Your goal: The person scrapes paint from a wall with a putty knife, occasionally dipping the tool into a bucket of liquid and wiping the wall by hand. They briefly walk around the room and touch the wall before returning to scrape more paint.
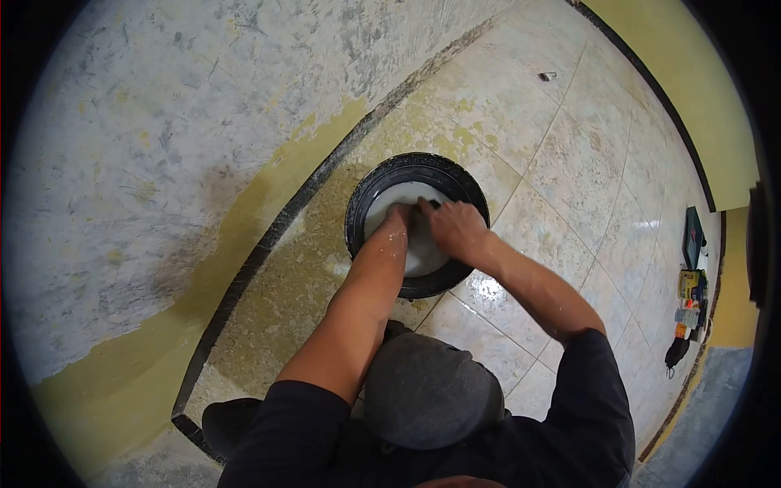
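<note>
A round black bucket (pixel 417 286) stands on the floor in front of me, with a milky white liquid (pixel 425 248) inside. My left hand (pixel 399 215) reaches down into the bucket, its fingers mostly hidden in the liquid, and white splashes mark the wrist. Over the right part of the bucket, my right hand (pixel 455 228) is closed around a short dark handle (pixel 434 205), just beside the left hand. What the handle belongs to is hidden.
A plaster-smeared wall (pixel 146 163) with dark skirting rises at the left. The tiled floor (pixel 569 220) carries pale stains. A small metallic item (pixel 547 76) lies farther off. Along the right edge lie a dark flat case (pixel 692 237), a yellow pack (pixel 689 285) and a black pouch (pixel 676 351).
</note>
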{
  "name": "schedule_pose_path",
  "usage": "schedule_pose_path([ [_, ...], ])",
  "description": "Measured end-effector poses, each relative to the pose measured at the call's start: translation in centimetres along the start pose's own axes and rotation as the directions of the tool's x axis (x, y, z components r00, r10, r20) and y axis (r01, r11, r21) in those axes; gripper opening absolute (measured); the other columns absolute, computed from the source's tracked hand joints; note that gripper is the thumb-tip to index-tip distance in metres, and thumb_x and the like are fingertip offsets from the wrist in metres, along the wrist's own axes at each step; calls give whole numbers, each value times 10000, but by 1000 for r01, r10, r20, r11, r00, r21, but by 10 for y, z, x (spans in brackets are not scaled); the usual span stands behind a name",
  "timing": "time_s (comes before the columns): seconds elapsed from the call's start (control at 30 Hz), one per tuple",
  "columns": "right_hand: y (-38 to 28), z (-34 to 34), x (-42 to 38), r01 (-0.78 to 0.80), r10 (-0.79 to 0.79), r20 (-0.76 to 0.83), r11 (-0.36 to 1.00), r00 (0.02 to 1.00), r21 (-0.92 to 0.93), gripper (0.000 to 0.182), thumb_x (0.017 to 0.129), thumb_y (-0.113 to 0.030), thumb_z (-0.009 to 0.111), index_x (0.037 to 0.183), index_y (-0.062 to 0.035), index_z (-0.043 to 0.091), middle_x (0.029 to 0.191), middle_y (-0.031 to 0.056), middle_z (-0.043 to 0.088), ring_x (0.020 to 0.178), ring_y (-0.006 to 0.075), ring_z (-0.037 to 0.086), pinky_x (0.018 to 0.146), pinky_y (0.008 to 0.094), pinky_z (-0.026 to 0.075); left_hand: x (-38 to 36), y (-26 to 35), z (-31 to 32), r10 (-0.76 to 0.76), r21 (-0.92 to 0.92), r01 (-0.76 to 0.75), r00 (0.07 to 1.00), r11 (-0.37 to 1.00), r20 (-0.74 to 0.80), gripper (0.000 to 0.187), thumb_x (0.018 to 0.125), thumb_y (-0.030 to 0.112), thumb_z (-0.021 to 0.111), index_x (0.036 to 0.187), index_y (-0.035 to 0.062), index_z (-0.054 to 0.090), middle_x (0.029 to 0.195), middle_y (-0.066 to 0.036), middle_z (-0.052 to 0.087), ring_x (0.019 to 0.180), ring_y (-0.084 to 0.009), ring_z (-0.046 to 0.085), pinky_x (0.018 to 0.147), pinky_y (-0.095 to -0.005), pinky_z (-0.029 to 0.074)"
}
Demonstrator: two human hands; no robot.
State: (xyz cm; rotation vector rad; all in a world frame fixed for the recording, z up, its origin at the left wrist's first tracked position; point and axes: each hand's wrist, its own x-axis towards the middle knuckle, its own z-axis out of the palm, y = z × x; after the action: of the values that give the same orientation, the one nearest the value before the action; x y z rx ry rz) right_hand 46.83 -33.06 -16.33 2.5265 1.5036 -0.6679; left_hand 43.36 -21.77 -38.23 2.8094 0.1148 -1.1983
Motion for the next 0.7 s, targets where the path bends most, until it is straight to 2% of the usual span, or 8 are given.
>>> schedule_pose_path([
  [0.2,-27,8,16,42,-30,-86,988,996,148,547,833,-83,467,1359,28,364,1138,304,534,861,427,635,760,438,529,2,4,1,-6,-22,6,1000,1000,-3,349,850,283,529,1123,105,654,1175,-143,624,1110,-269,588,917,-386,460],
  [0.3,-27,20,31,4,-13,45,982,999,190,552,822,-89,479,1346,48,371,1184,305,504,887,437,622,811,457,510,4,4,3,-6,-30,6,1000,1000,-2,354,853,288,526,1126,103,651,1178,-146,622,1112,-270,586,919,-387,458],
  [0.37,-31,24,22,90,-74,-65,948,995,304,575,796,-67,496,1338,69,361,1239,304,469,1017,465,567,896,463,474,5,4,2,-5,-29,5,1000,1000,-3,357,854,291,523,1129,101,650,1180,-147,620,1114,-271,584,920,-388,457],
  [0.47,-44,17,-13,266,-184,-270,912,945,312,617,726,21,495,1324,85,360,1299,306,426,1148,469,482,976,454,424,7,4,1,-4,-32,4,1000,999,-7,361,857,295,520,1133,99,647,1182,-150,618,1116,-272,582,923,-389,455],
  [0.5,-49,12,-23,264,-181,-270,913,946,312,617,726,21,495,1324,85,360,1299,306,426,1148,469,482,976,454,424,8,4,1,-6,-34,6,1000,999,-7,363,858,297,519,1134,99,646,1183,-150,617,1117,-272,582,924,-389,455],
  [0.57,-58,-1,-42,457,-273,-381,686,883,566,679,646,111,465,1316,96,360,1330,306,402,1213,456,430,1012,440,402,10,4,2,-5,-41,5,1000,999,-13,366,860,300,517,1136,97,645,1185,-152,616,1119,-273,580,925,-390,453],
  [0.67,-69,-24,-70,482,-318,-362,607,876,632,705,613,150,418,1314,104,359,1334,297,402,1219,442,432,1028,429,389,10,4,2,-7,-46,6,1000,999,-16,371,862,304,513,1140,95,642,1188,-154,614,1121,-274,578,927,-391,451],
  [0.7,-67,-25,-71,517,-339,-391,556,856,651,656,641,99,461,1290,122,370,1288,321,429,1218,426,435,1024,445,381,8,4,-1,-8,-46,7,1000,999,-19,373,863,306,512,1141,94,642,1189,-155,613,1122,-274,577,928,-392,451],
])
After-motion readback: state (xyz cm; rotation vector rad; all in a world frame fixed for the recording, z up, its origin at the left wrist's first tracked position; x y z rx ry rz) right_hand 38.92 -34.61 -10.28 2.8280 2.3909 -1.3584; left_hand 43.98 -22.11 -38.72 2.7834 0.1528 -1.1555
